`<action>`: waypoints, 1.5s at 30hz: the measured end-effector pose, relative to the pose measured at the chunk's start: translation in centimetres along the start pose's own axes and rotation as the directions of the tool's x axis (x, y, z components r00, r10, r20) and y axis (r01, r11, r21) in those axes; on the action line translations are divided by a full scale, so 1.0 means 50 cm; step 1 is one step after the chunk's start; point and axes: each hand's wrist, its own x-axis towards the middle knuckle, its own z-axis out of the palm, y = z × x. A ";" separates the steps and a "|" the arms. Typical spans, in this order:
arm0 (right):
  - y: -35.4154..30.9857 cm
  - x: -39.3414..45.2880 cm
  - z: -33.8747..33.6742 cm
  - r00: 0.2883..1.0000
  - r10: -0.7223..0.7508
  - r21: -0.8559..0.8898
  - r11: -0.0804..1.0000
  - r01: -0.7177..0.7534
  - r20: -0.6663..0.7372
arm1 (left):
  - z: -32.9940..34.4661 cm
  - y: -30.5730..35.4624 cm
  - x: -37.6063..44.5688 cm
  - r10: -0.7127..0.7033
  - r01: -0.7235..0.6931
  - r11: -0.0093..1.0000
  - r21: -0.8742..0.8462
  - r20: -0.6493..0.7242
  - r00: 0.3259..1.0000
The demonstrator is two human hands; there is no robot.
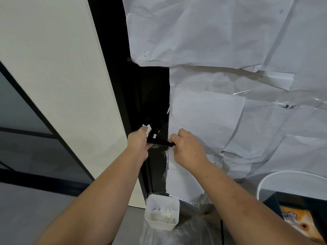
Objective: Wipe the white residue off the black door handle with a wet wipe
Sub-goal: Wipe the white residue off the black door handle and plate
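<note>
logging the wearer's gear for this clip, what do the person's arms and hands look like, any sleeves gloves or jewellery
Both forearms are bare as far as the frame shows, with no sleeve in view. The left hand and right hand wear no gloves, and no watch, bracelet or ring is visible.

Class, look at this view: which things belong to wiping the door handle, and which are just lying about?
In the job: black door handle; wet wipe, held in the left hand; right hand, gripping the handle's end.

Lying about: white square tub; white bucket; papers taped on the door.
</note>
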 end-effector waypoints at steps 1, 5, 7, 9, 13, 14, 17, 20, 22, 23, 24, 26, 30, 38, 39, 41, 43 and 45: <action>0.000 0.000 0.000 1.000 0.001 -0.001 1.000 -0.001 -0.001 | -0.004 -0.002 0.000 -0.004 0.004 1.000 -0.021 0.018 1.000; 0.000 0.001 0.001 1.000 0.003 -0.015 1.000 -0.003 -0.002 | -0.007 -0.001 0.005 -0.062 0.063 0.998 -0.018 0.037 0.997; 0.000 0.002 0.002 1.000 0.007 -0.011 1.000 -0.007 -0.002 | -0.003 0.000 0.008 -0.094 0.096 0.995 -0.037 0.036 0.995; 0.000 0.002 0.002 1.000 0.008 -0.016 1.000 -0.008 0.001 | 0.002 0.003 0.009 -0.118 0.119 0.991 -0.057 0.028 0.993; 0.001 0.005 0.003 1.000 0.004 -0.025 1.000 -0.004 0.002 | 0.018 0.014 0.021 -0.166 0.164 0.985 -0.061 -0.027 0.986; 0.000 0.005 0.003 1.000 0.002 -0.026 1.000 -0.002 0.004 | 0.023 0.017 0.018 -0.201 0.199 0.979 -0.048 -0.030 0.979; 0.000 0.006 0.003 1.000 0.005 -0.029 1.000 -0.004 0.004 | 0.027 0.015 0.012 -0.292 0.290 0.956 -0.047 -0.026 0.956; 0.000 0.004 0.004 1.000 0.001 -0.026 1.000 -0.001 0.004 | 0.013 0.013 0.005 -0.271 0.270 0.962 -0.042 -0.018 0.962; 0.001 0.004 0.005 1.000 -0.005 -0.022 1.000 0.005 0.001 | 0.010 0.013 0.008 -0.180 0.180 0.984 0.005 -0.024 0.983; 0.002 0.003 0.005 1.000 -0.006 -0.020 1.000 0.005 -0.003 | 0.009 0.011 0.013 -0.120 0.121 0.992 0.041 -0.038 0.992; 0.003 0.004 0.005 1.000 -0.004 -0.020 1.000 0.004 -0.006 | 0.010 0.012 0.014 -0.063 0.067 0.994 0.081 -0.056 0.996; 0.003 0.005 0.004 1.000 -0.002 -0.023 1.000 0.002 -0.004 | 0.012 0.015 0.013 -0.003 0.012 0.991 0.134 -0.068 0.998; 0.003 0.008 0.003 1.000 -0.005 -0.020 1.000 0.005 0.003 | 0.015 0.021 0.011 0.000 0.015 0.987 0.157 -0.094 0.996; 0.003 -0.003 0.005 1.000 -0.002 -0.023 1.000 0.002 -0.007 | 0.002 0.018 -0.028 -0.174 0.162 0.978 0.128 0.092 0.980; 0.004 -0.003 0.007 1.000 -0.003 -0.023 1.000 0.003 -0.010 | -0.004 0.011 -0.029 -0.178 0.165 0.978 0.125 0.101 0.979; 0.006 -0.004 0.008 1.000 -0.005 -0.017 1.000 0.005 -0.013 | -0.012 0.002 -0.030 -0.185 0.172 0.980 0.104 0.126 0.975; 0.007 -0.003 0.008 1.000 -0.007 -0.007 1.000 0.007 -0.018 | -0.012 0.003 -0.025 -0.190 0.178 0.980 0.093 0.136 0.972; 0.008 -0.002 0.007 1.000 -0.010 -0.001 1.000 0.010 -0.019 | -0.006 0.011 -0.018 -0.197 0.188 0.979 0.074 0.138 0.971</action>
